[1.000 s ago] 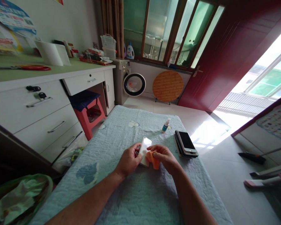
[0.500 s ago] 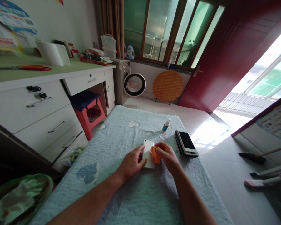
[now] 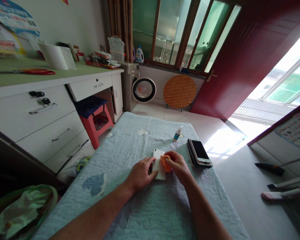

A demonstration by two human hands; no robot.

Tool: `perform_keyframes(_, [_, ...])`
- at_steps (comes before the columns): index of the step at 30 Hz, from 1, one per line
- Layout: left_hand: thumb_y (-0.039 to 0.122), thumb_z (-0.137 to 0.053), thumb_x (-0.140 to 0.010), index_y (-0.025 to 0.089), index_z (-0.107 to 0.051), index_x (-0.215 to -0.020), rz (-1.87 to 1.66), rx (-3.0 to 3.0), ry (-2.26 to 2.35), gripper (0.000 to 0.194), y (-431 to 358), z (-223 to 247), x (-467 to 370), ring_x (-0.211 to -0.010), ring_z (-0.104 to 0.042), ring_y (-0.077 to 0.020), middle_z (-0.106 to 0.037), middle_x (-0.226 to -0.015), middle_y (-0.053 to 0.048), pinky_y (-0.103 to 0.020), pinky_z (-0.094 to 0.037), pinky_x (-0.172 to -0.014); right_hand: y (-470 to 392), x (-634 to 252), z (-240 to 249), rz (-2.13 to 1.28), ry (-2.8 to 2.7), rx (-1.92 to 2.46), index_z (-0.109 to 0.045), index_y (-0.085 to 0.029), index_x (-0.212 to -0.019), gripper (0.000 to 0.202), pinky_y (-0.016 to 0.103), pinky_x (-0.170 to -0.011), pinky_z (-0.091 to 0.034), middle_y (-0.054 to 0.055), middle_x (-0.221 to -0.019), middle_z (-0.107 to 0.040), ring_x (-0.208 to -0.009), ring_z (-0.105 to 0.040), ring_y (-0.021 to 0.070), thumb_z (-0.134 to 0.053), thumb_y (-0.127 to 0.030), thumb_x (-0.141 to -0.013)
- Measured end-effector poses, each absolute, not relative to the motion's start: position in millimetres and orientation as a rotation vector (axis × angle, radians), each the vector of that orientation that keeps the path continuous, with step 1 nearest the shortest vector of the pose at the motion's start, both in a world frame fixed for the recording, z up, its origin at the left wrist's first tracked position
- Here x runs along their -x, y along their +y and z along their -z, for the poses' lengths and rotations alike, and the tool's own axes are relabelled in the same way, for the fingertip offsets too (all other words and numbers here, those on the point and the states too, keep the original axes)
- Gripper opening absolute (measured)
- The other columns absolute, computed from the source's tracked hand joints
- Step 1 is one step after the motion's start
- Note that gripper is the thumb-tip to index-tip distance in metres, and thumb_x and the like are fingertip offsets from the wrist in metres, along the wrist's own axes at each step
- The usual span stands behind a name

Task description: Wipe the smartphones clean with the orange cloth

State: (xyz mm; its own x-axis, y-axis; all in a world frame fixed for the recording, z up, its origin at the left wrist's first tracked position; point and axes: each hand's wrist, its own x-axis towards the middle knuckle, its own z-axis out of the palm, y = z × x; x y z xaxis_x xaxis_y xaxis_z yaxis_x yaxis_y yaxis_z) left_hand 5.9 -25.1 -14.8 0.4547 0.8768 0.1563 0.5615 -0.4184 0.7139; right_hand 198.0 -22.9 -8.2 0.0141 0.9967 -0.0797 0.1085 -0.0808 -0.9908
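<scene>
A white smartphone (image 3: 160, 172) lies on the pale blue quilted cover (image 3: 130, 143), its camera side up. My left hand (image 3: 141, 173) grips it along the left edge, with the thumb over its lower part. Pinched in my right hand (image 3: 177, 165) is an orange cloth (image 3: 167, 164), which is against the phone's right side. Beyond the phone stands a small spray bottle (image 3: 176, 134) with a white top. A stack of smartphones (image 3: 199, 153) sits to the right of my right hand, the uppermost one white with a dark screen.
Along the left runs a white desk (image 3: 52, 116) with drawers, and a red stool (image 3: 95, 123) is tucked beside it. A green bin (image 3: 53, 196) stands at lower left. Farther back are a washing machine (image 3: 130, 90) with its door open and a round wooden folding table (image 3: 180, 91).
My right hand and the orange cloth have shifted very slightly on the phone. The left hand's fingers have moved a little down its edge.
</scene>
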Motion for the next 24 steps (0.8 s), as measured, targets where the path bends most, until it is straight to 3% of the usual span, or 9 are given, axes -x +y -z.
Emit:
perform_keyframes(7, [0.024,-0.063,-0.079,0.018,-0.058,-0.117,-0.730,-2.123,1.244,0.039,-26.4,13.0,-6.7,-0.081,-0.062,-0.0199,-0.065,-0.092,-0.005,-0.030,-0.048,-0.076,-23.2,-197.2,8.7,-1.148,-1.289,1.397,-0.063,-0.016,-0.083,0.032,0.021,-0.055,-0.035,-0.002,-0.068,-0.054,-0.061,-0.045,0.0104,-0.071,-0.044,-0.069])
perform_keyframes(14, [0.030,-0.072,-0.075,0.019,-0.056,-0.121,-0.822,-2.237,1.107,0.050,-25.2,18.0,-5.7,-0.106,-0.056,-0.0254,-0.061,-0.113,-0.009,-0.039,-0.046,-0.095,-23.4,-196.3,10.6,-1.118,-1.304,1.430,-0.064,-0.017,-0.082,0.034,0.022,-0.050,-0.034,-0.003,-0.063,-0.054,-0.056,-0.045,0.0107,-0.066,-0.049,-0.072])
perform_keyframes(21, [0.037,-0.074,-0.073,0.017,-0.055,-0.123,-0.748,-2.288,1.097,0.056,-24.1,17.3,-5.1,-0.113,-0.053,-0.0286,-0.060,-0.121,-0.011,-0.045,-0.041,-0.102,-21.5,-192.6,21.2,-0.597,-1.587,1.444,-0.067,-0.019,-0.097,0.023,0.026,-0.076,-0.045,0.005,-0.093,-0.064,-0.083,-0.059,0.0167,-0.060,-0.035,-0.082])
perform_keyframes(24, [0.040,-0.073,-0.074,0.017,-0.055,-0.123,-0.732,-2.291,1.093,0.057,-24.0,16.4,-5.1,-0.114,-0.053,-0.0293,-0.060,-0.123,-0.011,-0.045,-0.040,-0.102,-21.9,-189.1,22.0,-0.487,-1.702,1.472,-0.066,-0.019,-0.098,0.018,0.027,-0.078,-0.044,0.005,-0.092,-0.062,-0.084,-0.057,0.0166,-0.057,-0.028,-0.086])
